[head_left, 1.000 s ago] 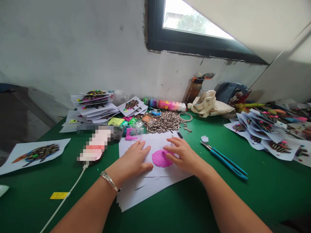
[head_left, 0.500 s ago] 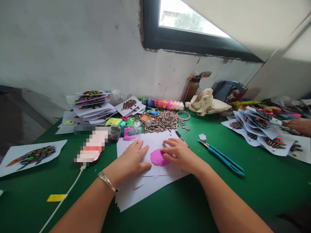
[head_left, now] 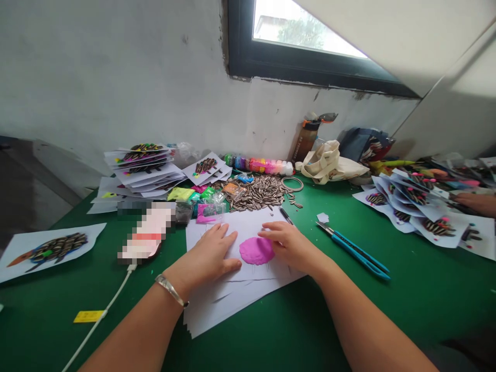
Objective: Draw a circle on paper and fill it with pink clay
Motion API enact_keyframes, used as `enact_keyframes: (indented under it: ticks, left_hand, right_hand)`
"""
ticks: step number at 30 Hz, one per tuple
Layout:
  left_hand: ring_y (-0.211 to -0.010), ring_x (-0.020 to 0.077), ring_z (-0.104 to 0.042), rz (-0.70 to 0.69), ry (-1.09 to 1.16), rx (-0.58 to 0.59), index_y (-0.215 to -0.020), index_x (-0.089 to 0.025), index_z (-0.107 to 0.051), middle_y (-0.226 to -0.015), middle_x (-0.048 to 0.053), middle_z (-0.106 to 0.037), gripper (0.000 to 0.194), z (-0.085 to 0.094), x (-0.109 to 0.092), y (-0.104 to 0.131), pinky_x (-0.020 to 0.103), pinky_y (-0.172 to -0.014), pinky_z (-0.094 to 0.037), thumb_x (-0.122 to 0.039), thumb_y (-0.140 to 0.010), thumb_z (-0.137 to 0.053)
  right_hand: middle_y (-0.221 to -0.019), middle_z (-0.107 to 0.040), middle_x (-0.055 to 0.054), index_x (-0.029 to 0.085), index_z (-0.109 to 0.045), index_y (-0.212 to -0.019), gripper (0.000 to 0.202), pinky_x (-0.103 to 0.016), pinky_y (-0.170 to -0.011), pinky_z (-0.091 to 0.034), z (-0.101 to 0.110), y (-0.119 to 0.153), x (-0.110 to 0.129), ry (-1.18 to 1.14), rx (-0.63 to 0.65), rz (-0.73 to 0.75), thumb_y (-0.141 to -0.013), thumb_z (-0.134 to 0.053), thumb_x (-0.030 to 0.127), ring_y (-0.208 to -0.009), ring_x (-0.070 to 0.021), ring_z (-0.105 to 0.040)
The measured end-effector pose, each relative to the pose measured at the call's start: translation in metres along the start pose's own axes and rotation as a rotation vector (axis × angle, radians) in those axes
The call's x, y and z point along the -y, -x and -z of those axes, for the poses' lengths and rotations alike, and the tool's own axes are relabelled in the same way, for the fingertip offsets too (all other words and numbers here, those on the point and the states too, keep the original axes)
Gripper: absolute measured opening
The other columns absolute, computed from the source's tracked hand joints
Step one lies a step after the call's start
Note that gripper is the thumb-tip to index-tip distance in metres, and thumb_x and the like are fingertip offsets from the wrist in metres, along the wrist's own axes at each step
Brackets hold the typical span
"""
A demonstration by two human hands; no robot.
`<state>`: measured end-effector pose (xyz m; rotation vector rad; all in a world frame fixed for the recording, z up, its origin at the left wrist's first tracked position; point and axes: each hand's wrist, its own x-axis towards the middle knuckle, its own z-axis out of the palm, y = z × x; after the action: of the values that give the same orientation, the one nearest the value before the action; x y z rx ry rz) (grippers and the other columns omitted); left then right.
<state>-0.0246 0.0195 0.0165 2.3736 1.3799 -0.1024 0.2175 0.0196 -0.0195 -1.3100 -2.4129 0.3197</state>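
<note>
A flattened oval of pink modelling clay [head_left: 254, 251] lies on the top sheet of a stack of white paper [head_left: 217, 315]. My left hand [head_left: 215, 251] rests flat on the paper to the left of the clay, fingers spread, holding nothing. At the clay's right edge is my right hand [head_left: 290, 243], its fingers stretched out and apart. Its fingertips hover over or touch the clay's upper right rim; I cannot tell which. Faint pencil lines show on the paper below the clay. A black pen [head_left: 285, 214] lies just beyond my right hand.
Sunflower seeds [head_left: 263, 192] are heaped behind the paper, beside bagged coloured clay [head_left: 180, 194]. A blue utility knife [head_left: 354, 250] lies at right. Left are a phone [head_left: 147, 232] with a cable and a seed picture [head_left: 58, 250]. Another person's hand [head_left: 475, 202] is far right.
My right hand has drawn back slightly to the right, uncovering more of the clay's right side. My left hand stays in place.
</note>
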Motion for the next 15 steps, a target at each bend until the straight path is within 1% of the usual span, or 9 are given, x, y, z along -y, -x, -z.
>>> enact_keyframes:
  ticks: [2,6,10,15]
  left_hand:
    - [-0.141,0.0371,-0.022,-0.003,-0.002,0.005,-0.140,-0.013,-0.043,-0.150,0.020,-0.033,0.068,0.0002,0.0000,0.0000,0.049,-0.113,-0.024,-0.044,-0.082,-0.060]
    - [-0.141,0.0375,-0.021,0.004,0.009,0.008,-0.140,-0.013,-0.043,-0.151,0.020,-0.031,0.069,-0.0002,0.0011,0.0002,0.050,-0.113,-0.024,-0.045,-0.081,-0.062]
    - [-0.141,0.0381,-0.020,-0.006,0.004,0.000,-0.140,-0.012,-0.043,-0.150,0.022,-0.031,0.070,-0.0009,0.0022,0.0003,0.050,-0.113,-0.024,-0.045,-0.082,-0.061]
    - [-0.140,0.0384,-0.023,-0.017,0.007,-0.015,-0.138,-0.012,-0.046,-0.147,0.021,-0.036,0.067,-0.0019,0.0028,0.0004,0.052,-0.112,-0.026,-0.044,-0.081,-0.061]
  right_hand:
    - [-0.122,-0.065,-0.007,0.025,-0.072,-0.109,0.044,-0.037,-0.095,-0.045,0.0014,0.0004,-0.0026,-0.044,-0.022,-0.009,-0.078,-0.048,0.004,-0.111,-0.0225,-0.059]
    - [-0.114,-0.068,-0.004,0.028,-0.075,-0.098,0.037,-0.036,-0.093,-0.045,0.0033,0.0007,-0.0027,-0.016,0.050,0.050,-0.083,-0.049,0.008,-0.106,-0.0219,-0.060]
    - [-0.113,-0.069,-0.002,0.030,-0.074,-0.101,0.036,-0.036,-0.092,-0.044,0.0035,0.0003,0.0016,0.047,0.063,0.024,-0.085,-0.049,0.010,-0.104,-0.0214,-0.059]
    - [-0.110,-0.069,-0.001,0.029,-0.074,-0.101,0.038,-0.033,-0.092,-0.043,0.0045,-0.0010,0.0011,0.006,0.048,0.011,-0.083,-0.048,0.007,-0.102,-0.0200,-0.058]
